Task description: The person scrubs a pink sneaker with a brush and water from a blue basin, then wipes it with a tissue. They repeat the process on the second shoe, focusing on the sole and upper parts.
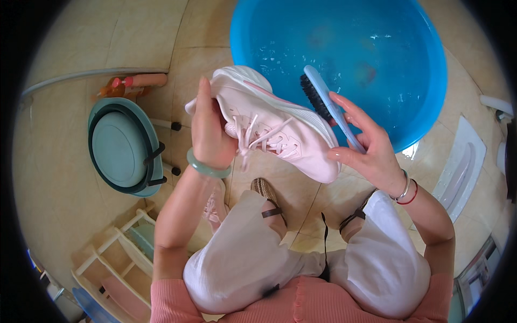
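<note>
A pale pink lace-up sneaker [280,132] is held up in front of me, its toe toward the right. My left hand [211,129] grips it at the heel end, with fingers inside the opening and hidden there. In my right hand [371,145] is a light blue scrub brush [333,105], pinched by its handle. Its dark bristles face the side of the sole, close to the toe; whether they touch I cannot tell. Behind the sneaker stands a large blue basin [431,81] with water in it.
A second pink sneaker [214,207] is on the tiled floor by my left leg. Left of me are a green folding stool or basin [118,145], bottles [142,81] and a cream rack [116,258]. A white floor fixture [462,167] lies right.
</note>
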`<state>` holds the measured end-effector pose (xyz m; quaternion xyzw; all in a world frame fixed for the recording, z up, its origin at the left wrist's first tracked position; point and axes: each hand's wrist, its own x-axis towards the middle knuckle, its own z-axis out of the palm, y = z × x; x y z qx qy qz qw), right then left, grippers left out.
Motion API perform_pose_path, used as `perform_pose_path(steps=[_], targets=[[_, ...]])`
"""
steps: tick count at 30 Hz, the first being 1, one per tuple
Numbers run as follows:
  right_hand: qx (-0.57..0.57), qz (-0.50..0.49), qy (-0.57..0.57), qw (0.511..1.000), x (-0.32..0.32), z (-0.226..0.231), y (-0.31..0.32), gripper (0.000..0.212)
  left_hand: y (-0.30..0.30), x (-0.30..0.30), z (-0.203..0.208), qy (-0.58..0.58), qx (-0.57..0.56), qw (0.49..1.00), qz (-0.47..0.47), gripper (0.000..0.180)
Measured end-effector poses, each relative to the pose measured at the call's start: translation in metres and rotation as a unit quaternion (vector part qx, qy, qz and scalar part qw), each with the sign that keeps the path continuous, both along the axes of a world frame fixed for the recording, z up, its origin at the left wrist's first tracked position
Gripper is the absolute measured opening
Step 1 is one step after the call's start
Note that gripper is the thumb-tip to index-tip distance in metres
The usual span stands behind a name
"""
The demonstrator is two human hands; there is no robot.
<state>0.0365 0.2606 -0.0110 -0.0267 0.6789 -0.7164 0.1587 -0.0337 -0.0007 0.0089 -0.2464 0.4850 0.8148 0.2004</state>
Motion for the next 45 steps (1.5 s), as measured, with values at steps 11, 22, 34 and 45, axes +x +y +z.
perform_pose_path(steps=[11,22,34,45], targets=[[-0.005,-0.006,-0.056,0.998,-0.011,-0.01,-0.004,0.063,0.005,0.023,0.026,0.018,-0.17,0.959,-0.227,0.05],[-0.07,-0.011,-0.111,0.991,-0.008,0.008,0.011,0.076,0.0,0.022,0.019,0.029,0.069,0.992,-0.105,0.048],[0.192,-0.03,0.016,0.981,-0.047,-0.037,0.042,0.047,0.008,0.037,0.02,0.268,-0.239,0.856,-0.371,0.039],[0.346,0.081,0.231,0.906,-0.08,-0.035,0.063,0.043,0.011,0.058,0.01,0.29,-0.291,0.856,-0.314,0.031]])
